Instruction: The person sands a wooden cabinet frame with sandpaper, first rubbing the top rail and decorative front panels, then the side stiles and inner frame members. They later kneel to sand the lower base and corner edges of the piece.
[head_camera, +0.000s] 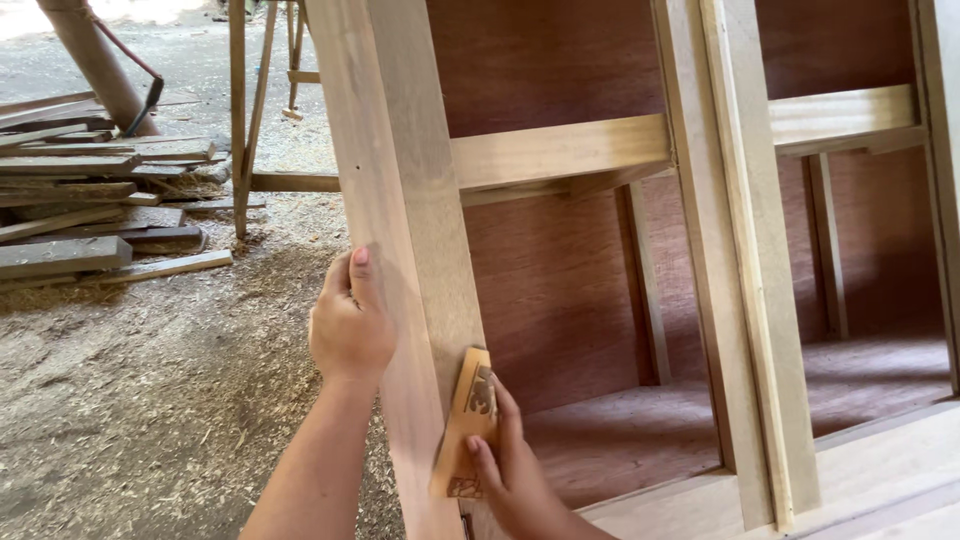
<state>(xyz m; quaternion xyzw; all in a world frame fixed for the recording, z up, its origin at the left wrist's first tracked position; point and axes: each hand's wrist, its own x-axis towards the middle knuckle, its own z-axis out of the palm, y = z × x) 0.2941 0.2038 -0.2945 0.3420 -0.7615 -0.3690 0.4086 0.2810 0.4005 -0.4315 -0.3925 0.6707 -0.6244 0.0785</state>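
We stand at an unfinished wooden cabinet (560, 150), its pale frame set around reddish-brown plywood panels. Our left hand (347, 325) is closed around the outer edge of the front post (400, 230), thumb up along the wood; that grip looks meant to steady the frame against the push from the other side. Our right hand (510, 470) presses a folded piece of sandpaper (465, 420) flat against the post's front face, low down near the bottom rail (880, 470). The fingers are curled over the paper's edge and hold it tight to the surface, so the abrasive side bears fully on the wood. The paper lies lengthwise along the post, in line with the grain, which suits strokes up and down.

The floor (130, 400) to our left is thick with sawdust and shavings. Farther off lies a stack of rough planks (90, 190), well apart from the cabinet.
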